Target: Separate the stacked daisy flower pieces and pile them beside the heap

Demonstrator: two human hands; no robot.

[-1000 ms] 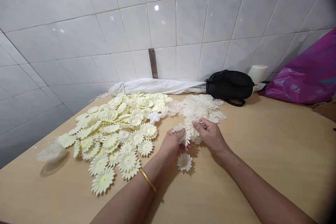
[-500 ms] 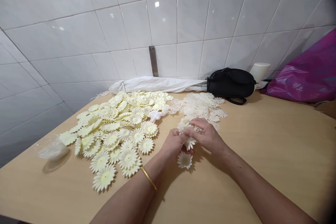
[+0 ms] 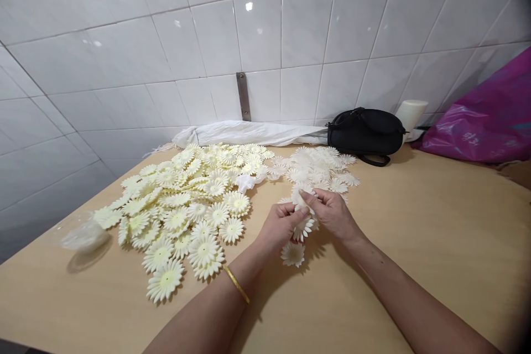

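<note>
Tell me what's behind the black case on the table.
A white container peeks out past the right end of the black case, with the tiled wall beyond. The case covers the container's lower left part and whatever else sits directly behind it.

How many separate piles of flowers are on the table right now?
2: the pale yellow pile at the left, and the white pile just beyond the right hand. Others may be hidden behind the hands.

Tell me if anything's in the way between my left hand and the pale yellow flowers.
Nothing visible blocks the straight path from your left hand, which holds white flowers, to the nearest pale yellow flowers. The crumpled white material lies farther back, off that line.
</note>
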